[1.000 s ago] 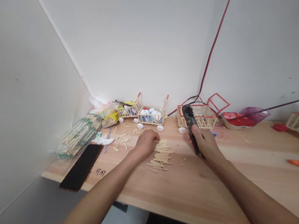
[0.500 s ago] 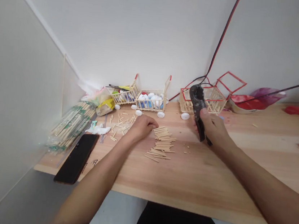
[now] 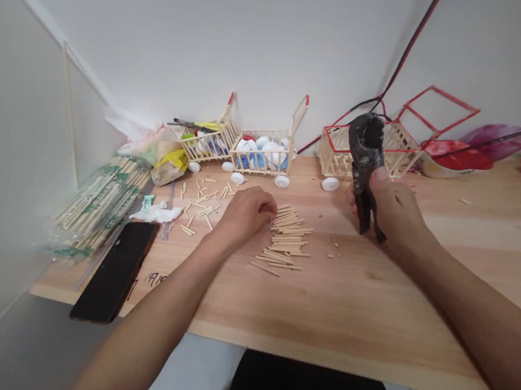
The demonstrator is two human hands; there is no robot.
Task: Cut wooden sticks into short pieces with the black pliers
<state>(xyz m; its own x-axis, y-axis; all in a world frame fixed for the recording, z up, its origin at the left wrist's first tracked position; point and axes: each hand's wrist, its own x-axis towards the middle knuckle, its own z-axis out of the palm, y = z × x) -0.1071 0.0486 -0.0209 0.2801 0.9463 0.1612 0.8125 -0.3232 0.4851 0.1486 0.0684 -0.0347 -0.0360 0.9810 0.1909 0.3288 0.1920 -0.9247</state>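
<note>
My left hand (image 3: 247, 213) rests on the table with its fingers curled together, at the upper left edge of a pile of short wooden sticks (image 3: 289, 239). Whatever its fingertips may pinch is hidden. My right hand (image 3: 399, 209) is wrapped around the handles of a black plier-like tool (image 3: 364, 160), which stands upright with its rounded jaw at the top. Left of my left hand lie scattered shorter stick pieces (image 3: 202, 204). A few tiny offcuts (image 3: 333, 251) lie between the pile and the tool.
Along the wall stand small stick-built carts: one with tools (image 3: 207, 144), one with white and blue pieces (image 3: 262, 154), a red-rimmed one (image 3: 337, 150) behind the tool. Bagged sticks (image 3: 103, 201) and a phone (image 3: 115, 272) lie left. A red bag (image 3: 459, 159) lies right.
The view has shifted, so the table items sit differently in frame. My left hand stays by the stick pile, and my right hand still holds the black tool, now more upright.
</note>
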